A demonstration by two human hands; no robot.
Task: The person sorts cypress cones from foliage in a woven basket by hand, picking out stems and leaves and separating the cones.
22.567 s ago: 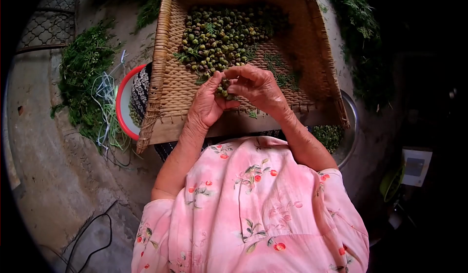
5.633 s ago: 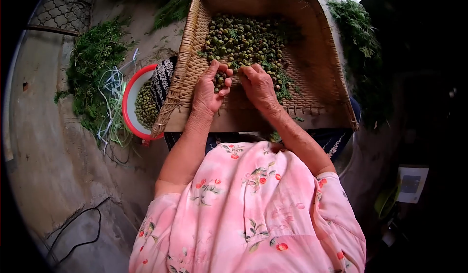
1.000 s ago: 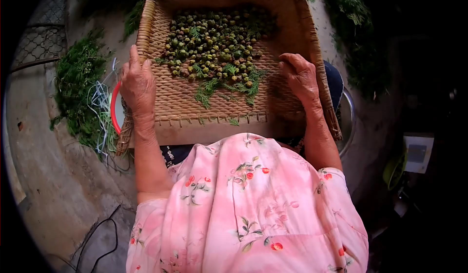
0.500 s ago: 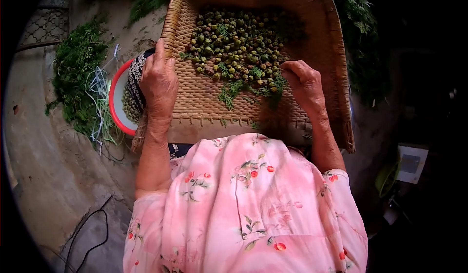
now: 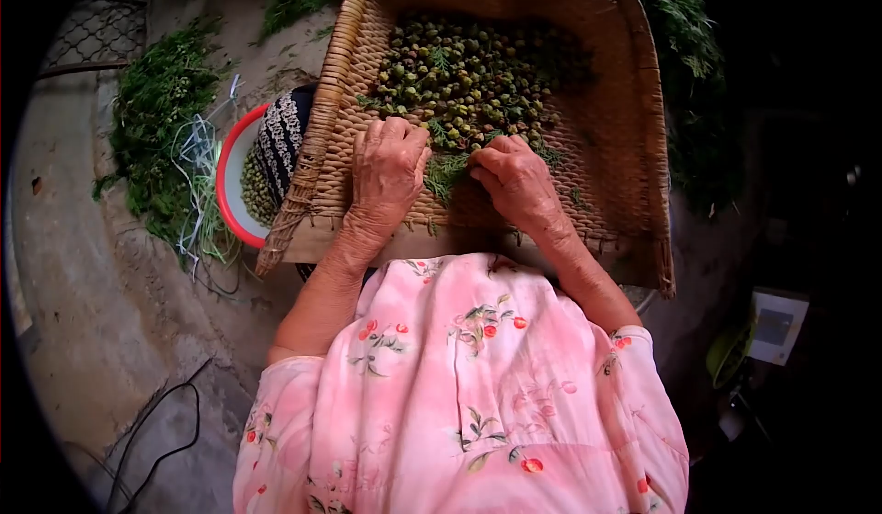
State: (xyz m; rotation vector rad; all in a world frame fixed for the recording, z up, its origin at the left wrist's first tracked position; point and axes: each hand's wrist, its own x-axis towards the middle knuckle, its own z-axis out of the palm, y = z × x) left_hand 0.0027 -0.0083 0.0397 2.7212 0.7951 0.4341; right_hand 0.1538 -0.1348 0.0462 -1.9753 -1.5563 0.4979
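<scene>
A woven winnowing basket (image 5: 333,137) rests in front of my lap, its open edge toward me. Many small green-brown cones (image 5: 469,82) are heaped in it, with feathery green sprigs (image 5: 445,180) among them. My left hand (image 5: 390,167) is over the near left side of the heap, fingers curled and closed. Across from it my right hand (image 5: 516,180) is also closed, its fingertips at the near edge of the cones. Whatever either hand pinches is hidden or too small to name. The hands are a short gap apart.
Left of the basket stands a red-rimmed basin (image 5: 226,192) with small green pieces inside and a dark patterned cloth (image 5: 281,133) at its edge. Heaps of green branches (image 5: 165,119) and pale plastic strings (image 5: 198,151) lie on the floor. A black cable (image 5: 195,413) runs at lower left.
My left hand has left the basket's left rim and moved right over the cones. My right hand has shifted left and slightly toward me. The view has shifted a little.
</scene>
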